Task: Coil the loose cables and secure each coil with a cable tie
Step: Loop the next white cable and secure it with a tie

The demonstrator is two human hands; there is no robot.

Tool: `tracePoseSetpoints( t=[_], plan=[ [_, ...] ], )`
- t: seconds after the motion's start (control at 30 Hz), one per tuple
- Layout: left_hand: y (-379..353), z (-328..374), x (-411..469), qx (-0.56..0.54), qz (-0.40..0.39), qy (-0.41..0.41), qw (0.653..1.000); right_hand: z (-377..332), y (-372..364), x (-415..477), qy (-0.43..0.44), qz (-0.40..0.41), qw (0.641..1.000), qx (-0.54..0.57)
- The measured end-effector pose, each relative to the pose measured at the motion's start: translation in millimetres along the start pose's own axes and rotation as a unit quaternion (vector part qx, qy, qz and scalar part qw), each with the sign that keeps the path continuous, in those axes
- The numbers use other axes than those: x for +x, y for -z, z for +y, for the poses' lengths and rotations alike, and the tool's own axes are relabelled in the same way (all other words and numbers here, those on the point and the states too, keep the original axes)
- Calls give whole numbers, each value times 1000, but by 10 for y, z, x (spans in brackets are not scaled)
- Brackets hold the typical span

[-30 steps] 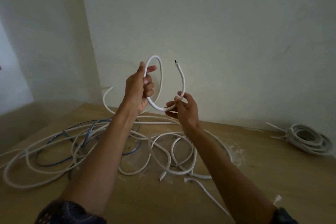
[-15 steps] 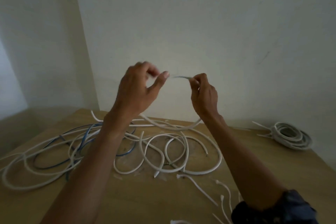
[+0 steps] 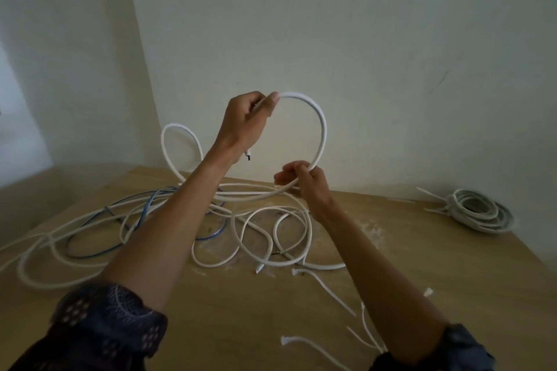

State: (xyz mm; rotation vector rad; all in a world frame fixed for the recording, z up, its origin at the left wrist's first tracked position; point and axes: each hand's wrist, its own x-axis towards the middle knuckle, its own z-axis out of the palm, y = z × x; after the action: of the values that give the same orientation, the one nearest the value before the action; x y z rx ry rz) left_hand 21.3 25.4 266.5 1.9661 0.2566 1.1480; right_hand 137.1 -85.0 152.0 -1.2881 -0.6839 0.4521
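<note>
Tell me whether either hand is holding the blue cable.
No, the blue cable lies on the table, while the left hand and right hand both grip a white cable loop.

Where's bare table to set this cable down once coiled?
Best: bare wood of the table between the loose cables and the tied coil, out to the right edge. A smaller patch lies between your forearms. Left and centre are crowded; cable ties litter the front right.
</note>
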Motion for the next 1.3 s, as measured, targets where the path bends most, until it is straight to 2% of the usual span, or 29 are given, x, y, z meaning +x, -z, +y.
tracePoseSetpoints(
  t=[0.07, 0.1, 0.13, 0.17, 0.2, 0.3, 0.37, 0.43, 0.5, 0.57, 0.6, 0.63, 0.7, 0.77, 0.8, 0.83, 0.87, 0.9, 0.97, 1.0, 1.03, 1.07, 1.13, 1.2, 1.3],
  plan=[
    [1, -22, -17, -56, 14, 14, 998, -14, -53, -69, -61, -93, 993, 52],
    [28, -28, 14, -126, 37, 33, 991, -24, -90, -109, -73, -146, 984, 67],
    [80, -16, 65, -186, 66, 55, 979, -19, -121, -129, -68, -184, 978, 71],
    [153, -3, 127, -230, 88, 72, 967, -27, -135, -130, -46, -189, 979, 61],
    [243, 5, 181, -242, 104, 83, 961, -48, -126, -105, -13, -157, 986, 54],
    [503, -32, 184, -208, 116, 77, 968, -197, 56, 79, 61, 31, 994, 81],
    [623, -149, 75, -88, 93, -15, 992, -337, 216, 214, 95, 119, 986, 72],
    [614, -303, -71, 100, 44, -131, 985, -466, 319, 337, 126, 163, 978, 38],
    [480, -430, -213, 221, -32, -192, 956, -608, 363, 433, 146, 185, 971, 31],
    [338, -509, -318, 287, -105, -212, 928, -709, 387, 507, 156, 193, 968, 31],
    [287, -541, -345, 335, -101, -230, 908, -740, 399, 523, 158, 195, 967, 30],
    [257, -550, -333, 399, -66, -258, 878, -759, 413, 529, 164, 197, 966, 30],
    [226, -443, -303, 536, 9, -289, 793, -779, 441, 518, 178, 201, 963, 13],
    [171, -373, -289, 592, -3, -360, 721, -801, 482, 521, 189, 207, 960, -6],
    [133, -370, -314, 570, -44, -422, 704, -807, 510, 531, 190, 212, 958, -14],
    [100, -362, -349, 513, -100, -459, 719, -807, 535, 547, 188, 218, 957, -19],
    [52, -346, -399, 437, -152, -453, 762, -797, 555, 556, 184, 222, 957, -23],
    [-1, -325, -459, 353, -176, -407, 824, -775, 568, 561, 179, 227, 957, -28],
    [-117, -292, -540, 174, -136, -245, 944, -704, 562, 557, 169, 242, 955, -39],
    [-173, -275, -564, 72, -101, -147, 981, -668, 551, 548, 162, 253, 953, -38],
    [-220, -259, -571, -42, -71, -53, 995, -645, 541, 536, 156, 265, 951, -32],
    [-264, -264, -560, -151, -42, 28, 987, -642, 530, 516, 150, 277, 949, -23],
    [-349, -337, -537, -328, 1, 154, 932, -695, 489, 442, 142, 287, 947, 1],
    [-454, -467, -563, -435, 28, 225, 871, -792, 392, 306, 156, 281, 947, 17],
    [-538, -589, -581, -527, 31, 276, 803, -865, 155, -9, 230, 232, 945, -4]
  ],
)
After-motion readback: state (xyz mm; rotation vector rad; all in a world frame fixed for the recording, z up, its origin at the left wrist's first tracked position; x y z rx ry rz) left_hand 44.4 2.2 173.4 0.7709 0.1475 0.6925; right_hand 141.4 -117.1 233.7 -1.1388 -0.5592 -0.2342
